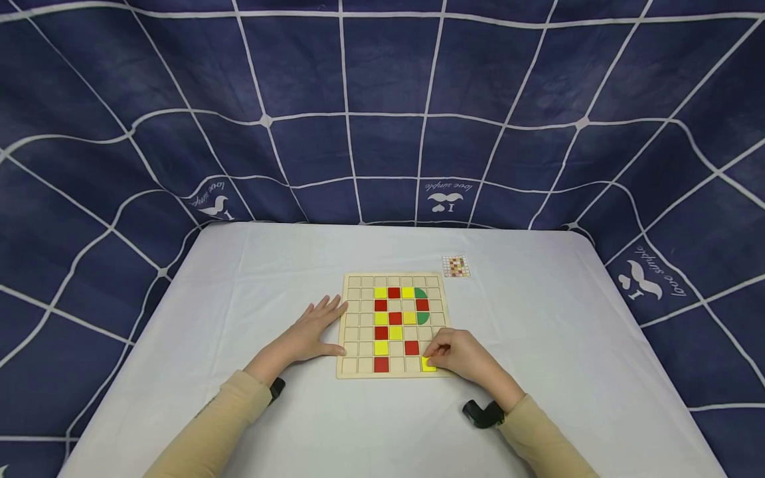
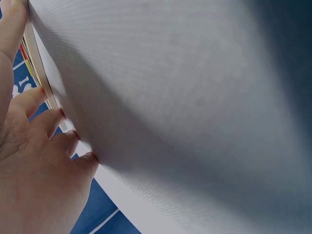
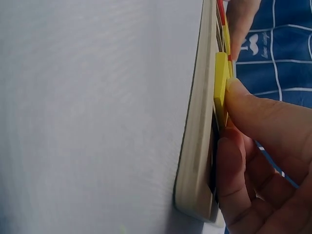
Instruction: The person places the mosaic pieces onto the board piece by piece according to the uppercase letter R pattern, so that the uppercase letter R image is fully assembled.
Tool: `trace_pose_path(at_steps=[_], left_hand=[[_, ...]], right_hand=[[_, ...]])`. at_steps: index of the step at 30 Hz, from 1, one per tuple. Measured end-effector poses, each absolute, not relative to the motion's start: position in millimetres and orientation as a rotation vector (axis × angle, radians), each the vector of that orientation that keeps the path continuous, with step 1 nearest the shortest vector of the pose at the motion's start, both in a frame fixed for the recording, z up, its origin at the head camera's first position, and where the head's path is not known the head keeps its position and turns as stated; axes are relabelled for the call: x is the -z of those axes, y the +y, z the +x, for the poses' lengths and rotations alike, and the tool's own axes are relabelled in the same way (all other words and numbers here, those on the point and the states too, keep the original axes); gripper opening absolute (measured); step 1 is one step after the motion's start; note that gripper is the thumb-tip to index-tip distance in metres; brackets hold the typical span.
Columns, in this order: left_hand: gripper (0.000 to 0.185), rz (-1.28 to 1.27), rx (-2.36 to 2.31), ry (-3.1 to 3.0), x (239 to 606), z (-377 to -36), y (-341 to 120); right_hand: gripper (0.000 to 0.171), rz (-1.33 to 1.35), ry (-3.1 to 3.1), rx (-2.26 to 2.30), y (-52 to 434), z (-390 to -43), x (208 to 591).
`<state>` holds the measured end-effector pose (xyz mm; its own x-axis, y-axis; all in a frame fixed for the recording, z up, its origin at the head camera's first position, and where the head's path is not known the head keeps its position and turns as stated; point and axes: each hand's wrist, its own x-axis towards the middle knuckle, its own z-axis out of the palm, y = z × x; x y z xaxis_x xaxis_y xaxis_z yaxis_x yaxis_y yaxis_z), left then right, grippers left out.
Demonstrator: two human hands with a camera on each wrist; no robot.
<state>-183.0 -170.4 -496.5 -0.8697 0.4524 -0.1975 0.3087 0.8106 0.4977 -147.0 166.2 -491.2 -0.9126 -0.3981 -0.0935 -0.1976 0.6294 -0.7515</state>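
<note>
A wooden grid board [image 1: 350,334] lies flat on the table, partly filled with red, yellow and green tiles. My right hand [image 1: 465,357] pinches a yellow square tile [image 1: 427,365] over the bottom row, near the board's right corner. In the right wrist view, the thumb presses this yellow tile [image 3: 220,92], which stands slightly proud of the board's edge. My left hand [image 1: 306,337] is spread flat beside the board, its thumb and fingertips right at the left edge. Up the grid from the pinched tile sits a red square tile [image 1: 412,348].
A small printed pattern card [image 1: 456,266] lies beyond the board's upper right corner. White cloth covers the table [image 1: 287,265]. A dark blue curtain with white lines [image 1: 382,153] hangs behind and at both sides.
</note>
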Motion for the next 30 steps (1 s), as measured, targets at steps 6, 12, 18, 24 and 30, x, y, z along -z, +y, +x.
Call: trace_pose_path(at_steps=[6,12,18,24,30], left_hand=[[0.102,0.583,-0.671,2.684,497.7,-183.3,-170.1],[0.102,0.587,-0.681,2.666,497.8,-184.3,-169.6],[0.094,0.559,-0.732,2.63,497.5,-190.1,-169.9],[0.079,0.407,-0.887,2.591,487.9,-195.2,-171.5],[0.063,0.262,-1.086,2.734,462.1,-213.6,-172.2]], right_hand=[[0.014,-0.472,2.607,1.123,166.1,-146.5,492.2],[0.006,-0.44,2.614,1.123,170.1,-147.2,491.0],[0.009,-0.314,2.654,1.175,178.9,-160.2,483.9],[0.014,-0.217,2.72,1.186,190.3,-184.8,469.8],[0.021,-0.194,2.895,1.216,196.8,-218.9,447.0]])
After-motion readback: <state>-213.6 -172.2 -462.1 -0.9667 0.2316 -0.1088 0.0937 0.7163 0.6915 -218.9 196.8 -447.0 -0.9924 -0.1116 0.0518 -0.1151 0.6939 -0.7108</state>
